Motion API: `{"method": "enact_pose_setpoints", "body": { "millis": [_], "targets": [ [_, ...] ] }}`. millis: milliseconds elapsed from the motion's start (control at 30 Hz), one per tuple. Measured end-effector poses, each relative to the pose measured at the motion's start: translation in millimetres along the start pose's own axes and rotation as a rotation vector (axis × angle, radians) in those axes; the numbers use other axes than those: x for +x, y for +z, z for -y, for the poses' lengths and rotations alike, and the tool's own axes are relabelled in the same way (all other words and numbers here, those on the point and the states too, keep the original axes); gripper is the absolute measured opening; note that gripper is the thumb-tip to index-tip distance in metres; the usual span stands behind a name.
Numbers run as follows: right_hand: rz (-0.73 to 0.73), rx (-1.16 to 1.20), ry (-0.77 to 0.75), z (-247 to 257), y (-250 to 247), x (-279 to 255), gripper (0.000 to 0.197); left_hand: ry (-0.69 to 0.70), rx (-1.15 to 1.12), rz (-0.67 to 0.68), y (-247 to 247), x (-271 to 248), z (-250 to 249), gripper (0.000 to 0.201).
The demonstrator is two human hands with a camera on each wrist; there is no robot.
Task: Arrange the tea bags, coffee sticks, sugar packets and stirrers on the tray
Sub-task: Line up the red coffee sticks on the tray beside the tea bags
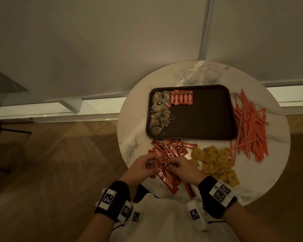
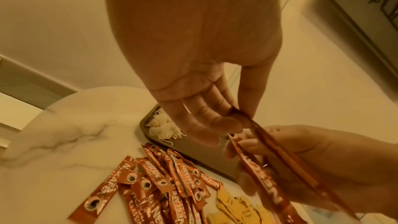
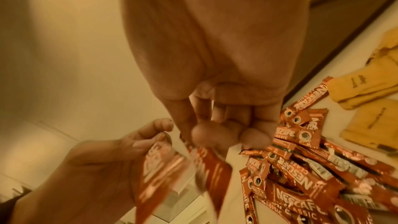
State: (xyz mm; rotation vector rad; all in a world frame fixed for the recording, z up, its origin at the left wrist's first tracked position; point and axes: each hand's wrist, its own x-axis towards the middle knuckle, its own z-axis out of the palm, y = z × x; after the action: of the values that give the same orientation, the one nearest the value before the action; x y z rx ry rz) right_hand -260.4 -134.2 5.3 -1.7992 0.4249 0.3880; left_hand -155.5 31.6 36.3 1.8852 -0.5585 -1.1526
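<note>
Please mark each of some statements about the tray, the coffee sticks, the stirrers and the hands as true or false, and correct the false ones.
1. Tea bags lie along the left side of the tray. True.
2. The stirrers lie on the tray. False: they lie on the table, right of the tray.
3. Both the left hand and the right hand hold coffee sticks. True.
4. The sugar packets are already on the tray. False: they are piled on the table, in front of it.
</note>
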Motion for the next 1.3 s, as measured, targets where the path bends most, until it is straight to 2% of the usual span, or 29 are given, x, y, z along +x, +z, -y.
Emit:
{"method": "enact_pose_setpoints", "body": {
  "millis": [67,133,233,300,400,500,567,667,767,833,900,1133,1233,1300],
  "targets": [
    [0.052,0.010,-0.007,8,1,-6,0.020,0.035,0.031,0.000,0,1,-3,0.015],
    [0.065,0.082,0.020,12,1,-10,0.029,0.074,0.076,-0.047,2,5,-6,0.018],
    [-0.008,0.258,0.077,16,-2,-13,0.035,0.101,0.085,-0.141,2,14,-6,0.023],
    [-0.047,0.231,0.064,14,-5,-14,0.030,0.111,0.102,-0.170,2,21,-6,0.021],
    [-0.034,0.172,0.091,5,-8,-9,0.009,0.096,0.096,-0.167,2,30,-4,0.013],
    [-0.039,0.167,0.180,1,-10,-5,0.008,0.049,0.048,-0.194,-9,40,12,0.006],
    [-0.066,0.230,0.240,3,-12,-4,0.011,0.008,0.130,-0.234,-24,50,33,0.002],
    [-0.138,0.342,0.336,-5,-13,0,0.026,-0.127,0.337,-0.232,-44,63,71,0.007],
    [-0.178,0.488,0.420,-10,-11,-2,0.018,-0.276,0.591,-0.173,-47,74,101,0.021],
    [-0.182,0.582,0.438,-10,-9,-4,0.013,-0.296,0.684,-0.100,-39,79,111,0.032],
    [-0.188,0.604,0.447,-13,-7,-4,0.018,-0.257,0.761,-0.076,-31,81,116,0.032],
    [-0.225,0.513,0.551,-21,-12,15,0.013,-0.246,0.693,-0.224,-39,74,125,0.014],
    [-0.210,0.520,0.526,-27,-18,22,0.013,-0.242,0.639,-0.287,-39,73,125,0.019],
    [-0.174,0.443,0.496,-31,-23,23,0.013,-0.258,0.607,-0.326,-34,75,125,0.026]
  ]
}}
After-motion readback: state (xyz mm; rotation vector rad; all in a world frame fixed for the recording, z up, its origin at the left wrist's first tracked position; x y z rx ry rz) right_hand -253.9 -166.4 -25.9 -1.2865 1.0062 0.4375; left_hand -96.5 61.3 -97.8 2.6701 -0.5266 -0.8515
